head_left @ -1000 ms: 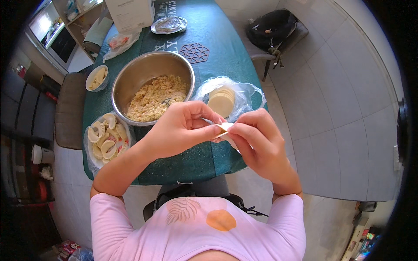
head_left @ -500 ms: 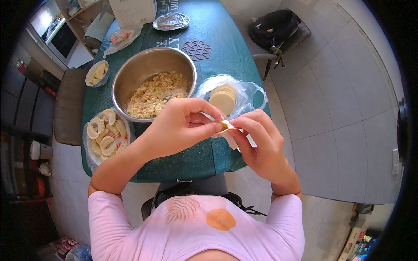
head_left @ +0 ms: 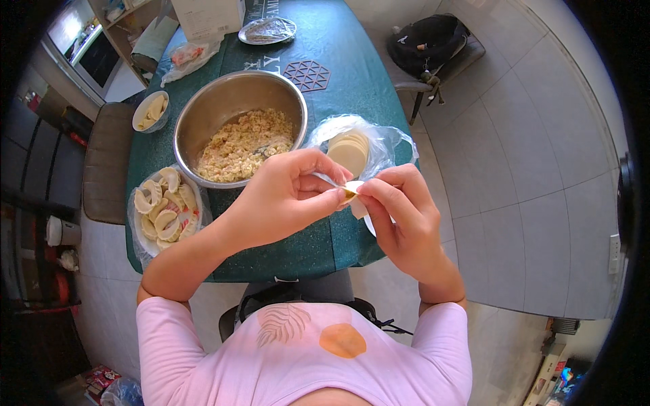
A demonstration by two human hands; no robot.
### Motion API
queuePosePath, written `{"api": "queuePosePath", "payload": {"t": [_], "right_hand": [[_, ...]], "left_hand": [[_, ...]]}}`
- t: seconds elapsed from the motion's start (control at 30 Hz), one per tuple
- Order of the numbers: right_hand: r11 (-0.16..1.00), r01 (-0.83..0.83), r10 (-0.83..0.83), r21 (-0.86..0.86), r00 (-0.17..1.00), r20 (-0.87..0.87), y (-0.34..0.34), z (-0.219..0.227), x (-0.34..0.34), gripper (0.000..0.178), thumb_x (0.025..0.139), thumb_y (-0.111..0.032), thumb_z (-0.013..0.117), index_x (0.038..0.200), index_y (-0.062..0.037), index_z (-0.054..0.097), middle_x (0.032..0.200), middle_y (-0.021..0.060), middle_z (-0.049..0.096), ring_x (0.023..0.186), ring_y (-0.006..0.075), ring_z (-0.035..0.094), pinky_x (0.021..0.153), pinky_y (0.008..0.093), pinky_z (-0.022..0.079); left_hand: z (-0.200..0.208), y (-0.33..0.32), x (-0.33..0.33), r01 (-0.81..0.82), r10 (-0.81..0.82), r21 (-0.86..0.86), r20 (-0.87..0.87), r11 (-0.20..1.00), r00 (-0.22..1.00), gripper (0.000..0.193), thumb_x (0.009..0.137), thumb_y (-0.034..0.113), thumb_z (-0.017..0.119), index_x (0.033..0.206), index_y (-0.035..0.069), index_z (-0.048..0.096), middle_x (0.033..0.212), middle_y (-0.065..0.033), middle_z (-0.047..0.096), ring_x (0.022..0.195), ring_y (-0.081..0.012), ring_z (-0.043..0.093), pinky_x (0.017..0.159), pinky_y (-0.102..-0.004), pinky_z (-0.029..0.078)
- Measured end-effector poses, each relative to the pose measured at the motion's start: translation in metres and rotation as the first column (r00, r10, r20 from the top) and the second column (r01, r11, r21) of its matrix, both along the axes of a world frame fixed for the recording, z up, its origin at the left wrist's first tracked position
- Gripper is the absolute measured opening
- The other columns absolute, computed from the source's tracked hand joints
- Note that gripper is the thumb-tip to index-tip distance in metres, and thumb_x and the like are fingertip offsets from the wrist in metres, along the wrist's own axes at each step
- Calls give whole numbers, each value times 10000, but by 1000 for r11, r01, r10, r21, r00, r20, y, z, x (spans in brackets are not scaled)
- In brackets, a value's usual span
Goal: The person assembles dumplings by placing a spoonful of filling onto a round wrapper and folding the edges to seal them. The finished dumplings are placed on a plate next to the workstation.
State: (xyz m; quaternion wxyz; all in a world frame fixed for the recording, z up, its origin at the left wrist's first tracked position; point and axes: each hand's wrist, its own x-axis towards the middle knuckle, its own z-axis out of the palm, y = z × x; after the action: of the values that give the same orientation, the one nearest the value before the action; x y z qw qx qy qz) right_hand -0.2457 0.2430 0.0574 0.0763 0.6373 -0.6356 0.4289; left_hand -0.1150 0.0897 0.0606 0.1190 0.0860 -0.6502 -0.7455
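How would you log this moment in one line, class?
left hand: pinches wrapper | right hand: pinches same wrapper | filling: in metal bowl | stacked wrappers: in opened plastic bag | dumplings: on plate, left

White ltrs [head_left: 271, 63] on green tblcloth [head_left: 362, 74]; print on white box [head_left: 203, 13] illeg.

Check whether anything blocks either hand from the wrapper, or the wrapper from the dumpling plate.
Nothing visible separates the left hand or right hand from the wrapper: both pinch it. In the picture, the left hand lies across the straight line to the dumpling plate; the steel bowl sits beyond that line.
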Motion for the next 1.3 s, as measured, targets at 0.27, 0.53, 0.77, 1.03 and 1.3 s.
{"api": "queuePosePath", "payload": {"t": [0.27,0.53,0.77,1.03,1.3], "right_hand": [[992,-127,125,24,991,56,-6,-2,-1,190,755,-7,699,914,-15,596,919,116,540,774,258,551,635,312,461],[999,-46,42,-20,986,-160,-4,3,2,209,716,15,701,897,-33,607,859,90,552,763,261,557,653,338,448],[995,4,14,-99,983,184,-8,-4,-2,166,733,0,712,871,-21,621,813,100,609,720,235,606,609,301,470],[998,-61,54,15,955,291,-15,1,-3,153,737,21,705,858,-13,618,793,111,618,696,229,625,605,289,489],[994,-107,110,-23,965,237,-16,-2,-2,195,744,19,701,918,-22,622,818,113,600,710,251,615,616,305,493]], "left_hand": [[-6,-6,-1,85,-102,186,83,979,991,162,864,43,620,986,-34,549,1038,-121,622,940,-148,619,832,-283,529],[-10,-5,0,67,-70,72,29,995,997,199,844,29,641,1008,-26,543,1057,-130,612,991,-152,601,878,-295,505],[-37,15,-1,-44,52,34,-289,998,956,426,847,-47,599,1203,51,387,1168,-129,537,1106,-173,542,949,-299,452],[-54,36,3,-246,276,129,-327,961,904,326,855,-50,593,1142,17,453,1107,-112,561,1063,-172,570,910,-292,486],[-61,34,7,-294,279,22,-384,956,880,327,858,-66,579,1173,-20,505,1138,-134,583,1091,-182,567,934,-300,474]]}}
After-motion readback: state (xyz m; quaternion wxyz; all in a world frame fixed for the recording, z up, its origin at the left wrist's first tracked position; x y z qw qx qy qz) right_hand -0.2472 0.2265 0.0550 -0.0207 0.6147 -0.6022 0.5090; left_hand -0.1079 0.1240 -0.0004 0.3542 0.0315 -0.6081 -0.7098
